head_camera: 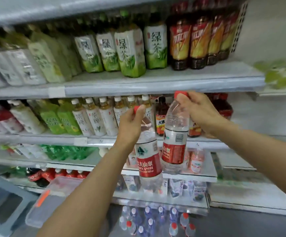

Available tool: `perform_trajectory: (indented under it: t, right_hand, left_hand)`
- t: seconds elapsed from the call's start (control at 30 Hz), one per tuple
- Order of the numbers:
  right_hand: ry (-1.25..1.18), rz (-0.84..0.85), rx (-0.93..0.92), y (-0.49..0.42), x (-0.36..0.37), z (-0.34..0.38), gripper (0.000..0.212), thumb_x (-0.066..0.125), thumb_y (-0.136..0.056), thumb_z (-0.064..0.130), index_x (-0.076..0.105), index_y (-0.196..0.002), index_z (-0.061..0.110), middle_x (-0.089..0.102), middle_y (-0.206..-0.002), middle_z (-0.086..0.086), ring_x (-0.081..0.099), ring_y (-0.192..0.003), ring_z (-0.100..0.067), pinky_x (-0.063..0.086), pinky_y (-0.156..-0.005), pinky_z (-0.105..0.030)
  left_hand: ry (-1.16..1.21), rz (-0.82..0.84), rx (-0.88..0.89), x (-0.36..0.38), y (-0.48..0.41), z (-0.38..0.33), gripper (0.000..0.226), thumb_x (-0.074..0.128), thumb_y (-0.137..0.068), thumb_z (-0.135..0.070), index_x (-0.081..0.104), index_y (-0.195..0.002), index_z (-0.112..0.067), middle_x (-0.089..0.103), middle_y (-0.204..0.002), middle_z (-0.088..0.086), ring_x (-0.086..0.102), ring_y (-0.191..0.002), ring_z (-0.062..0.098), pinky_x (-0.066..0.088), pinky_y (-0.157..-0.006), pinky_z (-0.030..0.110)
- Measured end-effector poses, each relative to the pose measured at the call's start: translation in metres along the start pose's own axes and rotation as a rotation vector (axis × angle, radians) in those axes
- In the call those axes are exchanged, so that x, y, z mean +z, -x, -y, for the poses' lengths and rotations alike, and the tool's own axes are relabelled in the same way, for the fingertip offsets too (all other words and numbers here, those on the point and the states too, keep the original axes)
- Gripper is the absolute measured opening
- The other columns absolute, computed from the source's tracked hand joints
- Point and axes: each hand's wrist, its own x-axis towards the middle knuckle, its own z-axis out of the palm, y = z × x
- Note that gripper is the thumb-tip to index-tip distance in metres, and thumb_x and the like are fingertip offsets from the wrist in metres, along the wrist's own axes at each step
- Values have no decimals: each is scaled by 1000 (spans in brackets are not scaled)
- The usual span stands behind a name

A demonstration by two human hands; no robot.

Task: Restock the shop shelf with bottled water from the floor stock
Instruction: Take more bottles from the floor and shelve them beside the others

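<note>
Both forearms reach up from the bottom of the view toward the shelving. The shelf edge under the green tea bottles juts out just above my right hand. Lower down, a stretch of bare shelf board lies open between the green bottles and the pink-labelled bottles, behind what I carry.

Low at left a clear plastic bin with an orange latch sits by the bottom shelf; its contents are too blurred to tell. On the floor below, the floor stock of water stands clustered, caps up.

My left hand curls round the red cap and neck of the left water bottle, which hangs tilted before the middle shelves. My right hand pinches the red cap of the right water bottle, which hangs just beside the first and slightly higher.
</note>
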Motion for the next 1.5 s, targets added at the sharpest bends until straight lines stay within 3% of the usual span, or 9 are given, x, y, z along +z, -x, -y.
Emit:
perform_trajectory:
  t: [0.13,0.33,0.53,0.7,0.87,1.0,1.1,1.3,1.5]
  right_hand:
    - [-109,26,-83,-11,-19,58,27,46,-103,19,64,-92,3,70,-77,-3,65,-61,3,46,-58,-8]
    - [-216,1,-147,-58,-44,132,28,47,-102,23,66,-93,4,74,-88,-15,71,-86,-31,56,-87,-48]
    - [-371,-27,-189,-106,-60,216,29,42,-103,29,61,-94,8,70,-90,-15,67,-77,-23,56,-66,-33]
    - [-310,-99,-386,-148,-68,290,30,39,-103,28,57,-84,13,67,-88,-11,64,-87,-26,55,-80,-42]
    - [-366,-342,-499,-204,-65,348,33,48,-98,28,60,-73,10,68,-77,-11,67,-75,-23,58,-84,-47]
    - [-323,-450,-579,-249,-46,357,29,49,-96,25,57,-75,6,65,-76,-13,65,-63,-18,59,-71,-41]
    - [-309,-489,-607,-279,-32,355,24,50,-96,22,56,-83,3,59,-79,-17,61,-57,-18,54,-63,-38]
    - [-189,-459,-555,-323,-23,355,30,51,-92,28,58,-82,1,64,-84,-31,61,-67,-28,58,-70,-46]
    - [-209,-353,-482,-349,-22,334,33,50,-98,30,64,-81,6,70,-74,-11,69,-72,-28,59,-78,-47]
  left_hand:
    - [41,23,74,3,-11,-69,34,48,-103,-33,62,-86,-6,67,-69,7,65,-64,21,59,-65,34]
    - [53,26,123,-8,-47,-156,43,49,-101,-38,67,-91,0,73,-76,8,67,-66,21,56,-57,24]
    - [-28,42,228,-21,-93,-238,40,47,-100,-41,66,-86,-9,75,-77,6,68,-65,15,52,-71,35]
    - [47,16,249,-36,-149,-281,32,53,-98,-36,64,-84,-9,75,-77,9,65,-57,16,52,-61,31]
    - [117,3,190,-47,-201,-306,35,58,-95,-42,65,-90,-8,75,-84,13,67,-62,26,57,-75,43]
    - [129,26,172,-55,-232,-312,44,59,-94,-44,64,-108,-3,74,-99,19,69,-67,29,58,-77,47]
    - [164,73,154,-59,-252,-308,40,59,-94,-44,63,-103,-6,73,-102,20,67,-65,28,58,-69,41]
    - [262,158,81,-64,-280,-299,31,61,-94,-40,58,-99,-9,74,-95,18,66,-61,28,58,-74,43]
    - [312,181,37,-66,-293,-300,33,60,-95,-41,56,-107,-10,74,-96,17,67,-58,25,60,-68,40]
